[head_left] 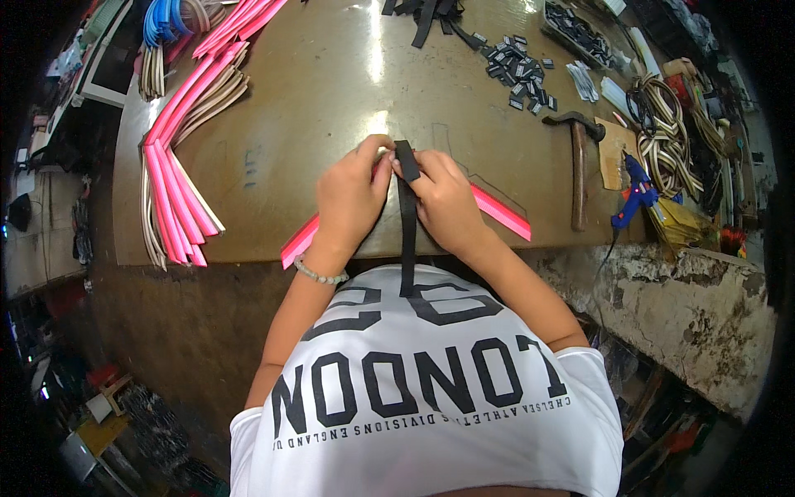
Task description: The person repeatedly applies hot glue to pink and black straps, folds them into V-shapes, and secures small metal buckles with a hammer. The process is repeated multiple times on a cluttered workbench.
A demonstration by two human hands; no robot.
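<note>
Near the table's front edge, both my hands meet over a bent pink strip (501, 217), whose two ends stick out to either side. My left hand (352, 199) is closed, pinching the strip near its middle, with thumb and fingertips close to the right ones. A black fabric strap (407, 236) is folded over at its top and hangs down against my white shirt. My right hand (449, 199) is closed on this strap at the fold, its thumb pressing there. What lies under the fingertips is mostly hidden.
Pink and cream strips (178, 195) lie stacked at left, beside a blue bundle (161, 23). Small black tabs (517, 70) are scattered at the far right near a full tray (575, 35). A hammer (579, 166), a blue glue gun (638, 195) and coiled cream cord (667, 141) lie right.
</note>
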